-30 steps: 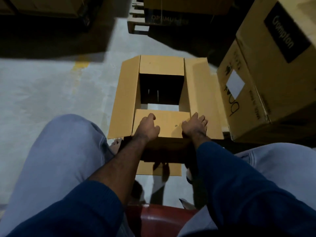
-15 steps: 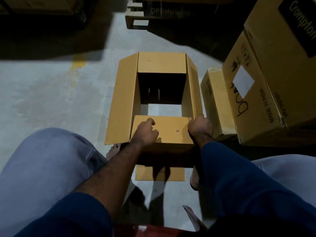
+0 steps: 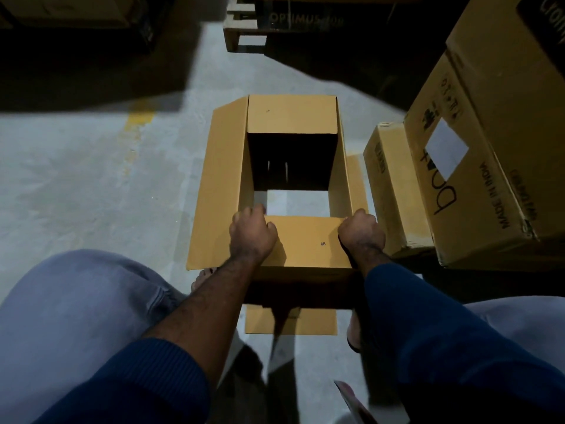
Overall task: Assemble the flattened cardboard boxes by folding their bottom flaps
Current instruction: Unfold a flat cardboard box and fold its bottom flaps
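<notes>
At near flap (image 3: 305,240) of box (image 3: 220,185) | gripping its corners with curled left hand (image 3: 252,232) and right hand (image 3: 362,231) | likely light, bendy; hold by edges.

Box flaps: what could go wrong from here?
1. The left hand curls its fingers over the near flap edge; side flaps folding in could pinch them.
2. The left flap lies splayed outward while the right flap stands up, so the bottom may close skewed.

Single head-worn view, angled steeply down.
It faces forward and down, close above the cardboard box (image 3: 305,240) on the concrete floor (image 3: 91,179).
</notes>
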Demonstrator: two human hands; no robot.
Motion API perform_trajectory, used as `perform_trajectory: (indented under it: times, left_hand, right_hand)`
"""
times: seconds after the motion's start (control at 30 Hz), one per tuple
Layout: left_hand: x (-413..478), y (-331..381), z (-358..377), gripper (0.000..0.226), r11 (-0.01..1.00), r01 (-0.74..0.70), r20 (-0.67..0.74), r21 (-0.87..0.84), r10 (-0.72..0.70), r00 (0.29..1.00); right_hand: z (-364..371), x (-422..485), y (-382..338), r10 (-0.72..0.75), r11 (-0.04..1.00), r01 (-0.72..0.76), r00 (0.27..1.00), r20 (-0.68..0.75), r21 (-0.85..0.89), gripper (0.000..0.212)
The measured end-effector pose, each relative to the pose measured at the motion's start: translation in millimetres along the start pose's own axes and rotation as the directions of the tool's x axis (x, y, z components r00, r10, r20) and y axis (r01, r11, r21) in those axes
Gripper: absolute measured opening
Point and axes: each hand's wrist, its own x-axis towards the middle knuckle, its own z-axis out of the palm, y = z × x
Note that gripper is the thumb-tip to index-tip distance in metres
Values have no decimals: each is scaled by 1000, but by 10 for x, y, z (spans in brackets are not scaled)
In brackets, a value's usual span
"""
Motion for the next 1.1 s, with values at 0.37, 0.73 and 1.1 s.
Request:
perform_trajectory:
  times: [0.37, 0.73, 1.1]
  left_hand:
    - [721, -209, 62, 68, 992, 58, -38, -116, -63, 997]
    - [1592, -393, 264, 69, 968, 95, -57, -231, -111, 992]
    - [1729, -531, 214, 77, 975, 70, -21, -209, -76, 997]
  right_hand:
    - [-17, 747, -490, -38, 996, 42, 998, -53, 77, 43]
    - [17, 1314, -595, -149, 989, 150, 987, -66, 7, 30]
    - [-169, 1758, -849, -146, 985, 149, 989, -39, 89, 43]
